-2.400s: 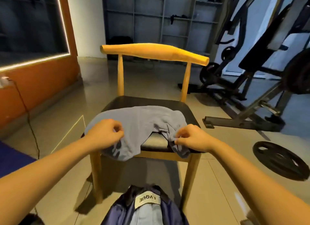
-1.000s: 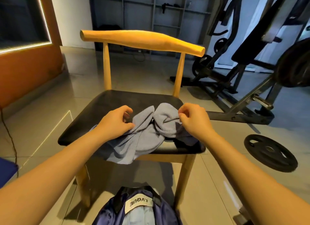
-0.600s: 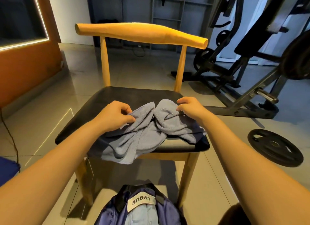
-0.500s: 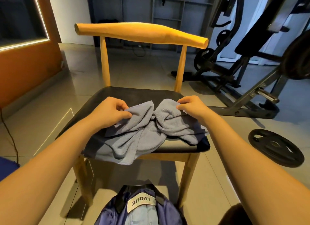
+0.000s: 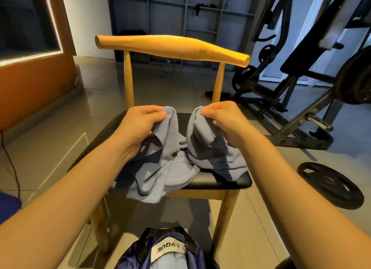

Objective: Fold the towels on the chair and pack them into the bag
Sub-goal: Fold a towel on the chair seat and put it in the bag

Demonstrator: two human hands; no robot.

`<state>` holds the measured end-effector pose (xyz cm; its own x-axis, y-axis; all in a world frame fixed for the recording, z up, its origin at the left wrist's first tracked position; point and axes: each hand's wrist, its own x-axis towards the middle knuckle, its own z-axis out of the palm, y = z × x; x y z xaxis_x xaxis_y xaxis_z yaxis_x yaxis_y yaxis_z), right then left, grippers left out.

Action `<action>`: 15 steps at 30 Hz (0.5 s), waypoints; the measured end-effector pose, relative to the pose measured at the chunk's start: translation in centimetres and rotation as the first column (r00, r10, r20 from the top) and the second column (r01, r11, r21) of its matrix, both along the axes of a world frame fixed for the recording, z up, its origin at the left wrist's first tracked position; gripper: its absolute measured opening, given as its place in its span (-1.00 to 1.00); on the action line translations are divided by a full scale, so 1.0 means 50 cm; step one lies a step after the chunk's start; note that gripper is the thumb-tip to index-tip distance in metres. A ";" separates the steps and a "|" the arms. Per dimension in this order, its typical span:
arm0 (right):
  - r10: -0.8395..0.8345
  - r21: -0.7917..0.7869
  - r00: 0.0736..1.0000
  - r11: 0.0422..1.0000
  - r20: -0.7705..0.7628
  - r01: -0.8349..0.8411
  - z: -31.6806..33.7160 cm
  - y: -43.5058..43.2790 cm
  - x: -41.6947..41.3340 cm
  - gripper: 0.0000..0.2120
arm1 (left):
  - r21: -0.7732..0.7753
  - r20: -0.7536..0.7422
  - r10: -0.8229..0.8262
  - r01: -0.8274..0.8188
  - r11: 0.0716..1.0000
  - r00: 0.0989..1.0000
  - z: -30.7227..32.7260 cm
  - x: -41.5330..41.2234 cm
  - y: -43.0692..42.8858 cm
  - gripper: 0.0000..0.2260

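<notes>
Since half a second ago you have lifted both pinched corners up off the seat, so I judge the fold is only starting. Your left hand [image 5: 140, 124] pinches one corner and your right hand [image 5: 222, 120] the other, fingers curled. The blue-grey towel [image 5: 174, 168] sags bunched and creased at centre frame, its lower part on the chair [image 5: 172, 47] seat, spilling over the front edge. The bag [image 5: 166, 252] waits at bottom centre.

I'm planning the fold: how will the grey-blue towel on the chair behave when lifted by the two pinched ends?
Probably floppy: the towel sags and bunches between the left hand and right hand. Likely light, since fingertip pinches alone raise its ends. Its edge overhanging the chair seat might slide off.
</notes>
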<state>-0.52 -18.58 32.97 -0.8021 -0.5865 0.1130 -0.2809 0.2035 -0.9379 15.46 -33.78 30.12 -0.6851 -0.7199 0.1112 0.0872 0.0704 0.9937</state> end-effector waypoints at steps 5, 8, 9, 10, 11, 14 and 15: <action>0.108 -0.031 0.959 0.994 0.261 -0.104 -0.027 -0.004 0.052 -0.87 | -0.020 0.024 -0.013 0.013 1.000 1.000 -0.024 -0.016 0.046 -0.92; 0.067 -0.106 0.940 0.994 0.336 -0.033 -0.037 -0.003 0.058 -0.89 | 0.006 0.005 -0.034 0.034 0.999 0.999 -0.031 -0.015 0.050 -0.92; 0.088 -0.131 0.929 0.990 0.358 -0.044 -0.036 -0.002 0.059 -0.90 | 0.002 0.000 -0.039 0.039 0.999 0.999 -0.033 -0.014 0.052 -0.93; 0.119 -0.155 0.920 0.986 0.374 -0.065 -0.036 0.000 0.059 -0.91 | 0.000 -0.003 -0.028 0.028 1.000 1.000 -0.033 -0.013 0.055 -0.93; 0.149 -0.178 0.911 0.980 0.385 -0.085 -0.034 0.004 0.059 -0.89 | 0.006 -0.008 -0.006 0.006 1.000 1.000 -0.032 -0.014 0.056 -0.93; 0.239 -0.218 0.899 0.962 0.368 -0.166 -0.031 0.018 0.059 -0.73 | 0.041 -0.041 0.028 -0.027 0.999 0.999 -0.027 -0.012 0.063 -0.92; 0.267 -0.209 0.905 0.956 0.333 -0.205 -0.030 0.022 0.061 -0.70 | 0.055 -0.039 0.030 -0.028 0.998 0.999 -0.024 -0.012 0.064 -0.91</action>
